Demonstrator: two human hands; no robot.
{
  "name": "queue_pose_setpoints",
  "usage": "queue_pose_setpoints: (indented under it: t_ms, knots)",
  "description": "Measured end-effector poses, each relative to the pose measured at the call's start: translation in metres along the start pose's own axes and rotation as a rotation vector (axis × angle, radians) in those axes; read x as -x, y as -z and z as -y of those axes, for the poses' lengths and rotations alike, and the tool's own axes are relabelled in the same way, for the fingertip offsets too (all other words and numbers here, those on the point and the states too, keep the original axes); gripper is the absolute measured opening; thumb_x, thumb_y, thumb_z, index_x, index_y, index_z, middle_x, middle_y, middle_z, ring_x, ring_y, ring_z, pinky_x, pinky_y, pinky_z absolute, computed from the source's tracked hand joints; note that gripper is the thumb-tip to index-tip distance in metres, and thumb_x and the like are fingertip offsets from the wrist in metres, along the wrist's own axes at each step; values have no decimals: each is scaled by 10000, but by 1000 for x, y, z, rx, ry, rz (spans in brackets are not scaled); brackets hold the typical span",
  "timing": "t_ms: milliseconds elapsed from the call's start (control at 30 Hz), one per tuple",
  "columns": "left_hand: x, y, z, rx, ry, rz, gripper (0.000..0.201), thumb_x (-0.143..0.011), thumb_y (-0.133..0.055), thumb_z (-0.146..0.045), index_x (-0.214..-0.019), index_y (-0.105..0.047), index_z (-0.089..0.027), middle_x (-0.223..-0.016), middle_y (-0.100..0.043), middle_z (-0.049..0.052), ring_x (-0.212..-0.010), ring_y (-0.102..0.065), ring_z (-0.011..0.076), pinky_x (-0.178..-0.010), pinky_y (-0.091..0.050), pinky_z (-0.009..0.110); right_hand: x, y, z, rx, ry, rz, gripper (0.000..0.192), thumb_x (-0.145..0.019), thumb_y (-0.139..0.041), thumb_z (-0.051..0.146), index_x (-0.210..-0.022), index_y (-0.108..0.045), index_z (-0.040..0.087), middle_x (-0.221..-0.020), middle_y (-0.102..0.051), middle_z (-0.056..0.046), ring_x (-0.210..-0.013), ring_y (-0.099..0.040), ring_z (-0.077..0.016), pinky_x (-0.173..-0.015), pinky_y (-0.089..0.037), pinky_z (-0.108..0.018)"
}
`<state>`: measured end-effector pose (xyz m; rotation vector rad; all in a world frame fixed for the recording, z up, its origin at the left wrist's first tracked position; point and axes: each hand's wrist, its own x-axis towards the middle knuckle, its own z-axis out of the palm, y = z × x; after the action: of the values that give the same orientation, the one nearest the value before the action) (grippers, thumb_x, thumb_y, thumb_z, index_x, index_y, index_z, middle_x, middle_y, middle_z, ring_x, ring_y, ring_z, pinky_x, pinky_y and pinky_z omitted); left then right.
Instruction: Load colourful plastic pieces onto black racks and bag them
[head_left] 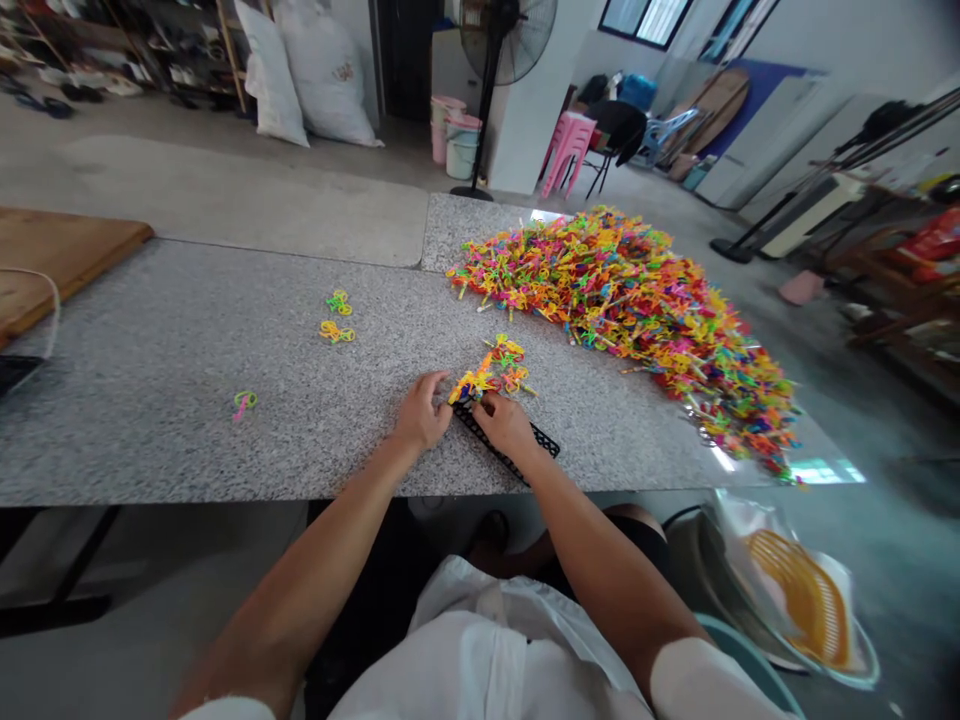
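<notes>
The left hand curls at the far-left end of a black perforated strip, its grip slightly parted between thumb and forefinger; I cannot tell whether anything is pinched there. The right hand lies across the strip, fingertips bent down onto that same end, where a few bright pieces gather; whether its grip is closed on one is hidden. With a hand on either side, the strip is probably being kept from sliding. It lies aslant on the speckled table, near the middle of the near edge.

Just beyond the fingers sits a small cluster of coloured pieces, seemingly set there to be within easy reach. A large heap spreads from the far edge towards the near right corner, likely pushed aside to leave working room. Left of the hands lie a green-and-yellow piece and an orange-and-yellow one, with a pink-and-green piece closer to the near edge. A wooden board covers the table's far left corner.
</notes>
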<state>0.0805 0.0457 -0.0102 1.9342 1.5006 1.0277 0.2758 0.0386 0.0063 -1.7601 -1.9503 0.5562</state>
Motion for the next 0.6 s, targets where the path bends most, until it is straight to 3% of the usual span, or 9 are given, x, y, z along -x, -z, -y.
queue_pose_setpoints:
  t_ms: [67,133,333,467,600]
  knots:
    - [17,4,-12,-29,-100,-124,552,-901,-614,-242,-1447,-578,-177,-1431,-647,164,-1221,-655,269,-1119,-537,440,7,3,-2,24,61,-13,302,-1039,-602,339,-763,-650,226,-733,-685,-27,-689,-615,-182,-694,-400,-273]
    - [30,6,-28,-68,-136,-155,546,-951,-639,-357,-1462,-554,-183,-1436,-631,176,-1272,-633,291,-1133,-525,444,15,4,-5,29,124,-23,281,-1048,-596,347,-809,-666,218,-784,-708,-44,-743,-642,-191,-732,-417,-272]
    - [27,7,-66,-175,0,-67,497,-1019,-640,-498,-1431,-609,-222,-1289,-701,136,-1189,-689,279,-1038,-548,383,38,4,-9,20,125,-110,256,-1080,-537,321,-924,-693,191,-900,-738,-98,-859,-687,-219,-809,-465,-282]
    - [21,2,-71,-205,40,14,288,-1045,-604,-413,-1238,-712,-228,-1132,-758,102,-1050,-724,252,-966,-552,361,46,7,-10,-58,273,1,158,-1052,-583,273,-1034,-723,202,-1007,-753,-96,-953,-704,-218,-900,-504,-281]
    - [28,-2,-70,-186,64,12,221,-1029,-621,-401,-1123,-729,-232,-1068,-776,92,-974,-729,236,-929,-555,352,45,6,-8,-73,214,-29,118,-1022,-624,247,-1053,-726,196,-985,-749,-95,-936,-705,-228,-892,-513,-295]
